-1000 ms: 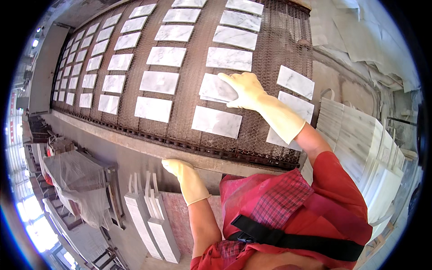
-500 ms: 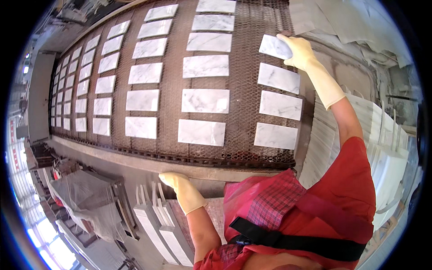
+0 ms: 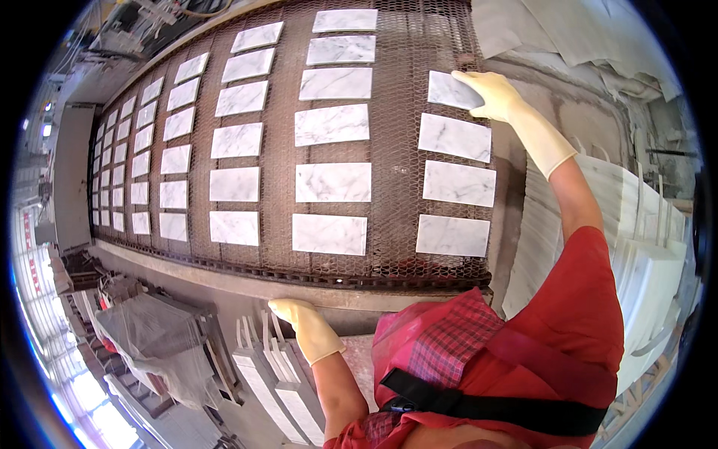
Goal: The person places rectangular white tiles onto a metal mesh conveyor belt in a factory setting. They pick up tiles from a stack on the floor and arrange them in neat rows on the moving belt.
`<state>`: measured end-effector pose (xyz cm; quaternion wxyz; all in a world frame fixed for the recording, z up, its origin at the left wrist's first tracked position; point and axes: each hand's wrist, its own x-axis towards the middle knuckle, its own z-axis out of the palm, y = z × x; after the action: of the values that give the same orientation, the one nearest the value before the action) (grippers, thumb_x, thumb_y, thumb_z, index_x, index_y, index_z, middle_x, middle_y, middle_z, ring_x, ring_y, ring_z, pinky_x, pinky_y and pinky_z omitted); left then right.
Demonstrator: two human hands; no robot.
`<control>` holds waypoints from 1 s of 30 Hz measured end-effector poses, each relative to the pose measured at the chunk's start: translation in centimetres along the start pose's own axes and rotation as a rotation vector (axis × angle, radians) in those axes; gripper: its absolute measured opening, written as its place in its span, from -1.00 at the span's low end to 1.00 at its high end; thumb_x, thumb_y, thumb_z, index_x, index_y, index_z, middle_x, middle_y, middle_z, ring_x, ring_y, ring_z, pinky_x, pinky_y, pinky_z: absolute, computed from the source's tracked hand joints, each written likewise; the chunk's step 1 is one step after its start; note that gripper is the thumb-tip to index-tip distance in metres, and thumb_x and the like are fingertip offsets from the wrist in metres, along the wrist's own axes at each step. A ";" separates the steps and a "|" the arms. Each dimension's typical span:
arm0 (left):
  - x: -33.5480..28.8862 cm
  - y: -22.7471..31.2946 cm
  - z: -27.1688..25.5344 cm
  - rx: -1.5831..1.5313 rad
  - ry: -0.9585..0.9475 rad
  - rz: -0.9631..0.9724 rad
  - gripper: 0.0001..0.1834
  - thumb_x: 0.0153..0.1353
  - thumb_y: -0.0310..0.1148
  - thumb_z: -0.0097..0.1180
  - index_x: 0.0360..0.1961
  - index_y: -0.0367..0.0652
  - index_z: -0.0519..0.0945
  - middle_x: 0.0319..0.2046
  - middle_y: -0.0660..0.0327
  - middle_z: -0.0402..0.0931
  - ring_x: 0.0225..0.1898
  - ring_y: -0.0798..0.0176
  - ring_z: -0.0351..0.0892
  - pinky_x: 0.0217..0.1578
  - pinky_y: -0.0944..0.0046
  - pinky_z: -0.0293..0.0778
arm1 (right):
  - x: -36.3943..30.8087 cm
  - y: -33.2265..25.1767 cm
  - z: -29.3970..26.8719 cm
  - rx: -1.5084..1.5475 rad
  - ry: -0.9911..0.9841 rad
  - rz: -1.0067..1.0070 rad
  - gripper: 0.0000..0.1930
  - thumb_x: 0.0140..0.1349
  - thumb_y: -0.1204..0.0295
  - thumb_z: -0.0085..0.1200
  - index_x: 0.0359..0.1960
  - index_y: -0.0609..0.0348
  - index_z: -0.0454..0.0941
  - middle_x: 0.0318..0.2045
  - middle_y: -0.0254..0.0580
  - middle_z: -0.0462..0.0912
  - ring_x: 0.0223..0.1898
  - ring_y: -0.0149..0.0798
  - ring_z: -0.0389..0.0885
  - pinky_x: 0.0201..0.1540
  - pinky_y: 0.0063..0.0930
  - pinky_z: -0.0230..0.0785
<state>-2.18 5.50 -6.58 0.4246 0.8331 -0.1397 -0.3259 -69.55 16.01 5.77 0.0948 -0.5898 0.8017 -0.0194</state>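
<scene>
My right hand (image 3: 495, 96), in a cream rubber glove, grips the right end of a white marble tile (image 3: 445, 88) with grey veins. Fingers sit at the tile's far edge and the thumb at its near edge. This tile tops a short column on the brown mesh conveyor (image 3: 396, 179), above another marble tile (image 3: 455, 138) and two more. My left hand (image 3: 308, 328), gloved alike, is low beside the conveyor's near side rail (image 3: 299, 293). Its fingers are stretched out together, and nothing shows in them.
Several columns of marble tiles (image 3: 332, 183) lie across the belt to the left. White slabs (image 3: 553, 224) stand at the right, below pale sheets (image 3: 568, 30). Long white strips (image 3: 273, 389) lean near my left arm. A plastic-wrapped stack (image 3: 153, 337) stands at lower left.
The belt and tiles appear slightly lower in the view, and the nearer columns a little further left. My right hand stays on the same tile; my left hand stays by the rail.
</scene>
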 end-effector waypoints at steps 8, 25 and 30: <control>-1.5 0.2 -1.1 -0.012 0.035 0.015 -0.27 0.64 0.10 -0.34 0.38 -0.27 0.59 0.40 -0.07 0.57 0.30 -0.09 0.63 0.38 -0.06 0.50 | 2.4 -11.8 -0.3 0.124 0.194 -0.261 -0.30 0.38 0.26 0.39 0.54 -0.11 0.45 0.37 -0.08 0.65 0.27 0.04 0.69 0.44 -0.04 0.52; -3.0 -0.2 -0.6 -0.079 0.017 0.002 -0.38 0.57 0.08 -0.20 0.19 -0.20 0.67 0.21 -0.05 0.70 0.10 -0.07 0.75 0.17 -0.09 0.63 | 9.8 -25.8 1.8 0.010 -0.032 -0.104 -0.13 0.22 0.02 0.48 0.54 -0.04 0.42 0.08 0.00 0.78 0.16 0.10 0.74 0.28 -0.06 0.57; -2.3 -1.0 -0.8 -0.151 -0.010 0.023 -0.37 0.59 0.05 -0.23 0.24 -0.25 0.65 0.22 -0.04 0.68 0.12 -0.06 0.72 0.20 -0.06 0.61 | 9.6 -26.1 2.3 -0.026 -0.003 -0.140 -0.15 0.27 -0.01 0.45 0.55 -0.06 0.40 0.14 -0.01 0.74 0.17 0.08 0.73 0.27 -0.04 0.58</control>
<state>-3.44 7.81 -6.03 0.4892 0.7954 -0.1264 -0.3348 -47.28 -0.83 6.02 0.0866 -0.6458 0.7585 -0.0145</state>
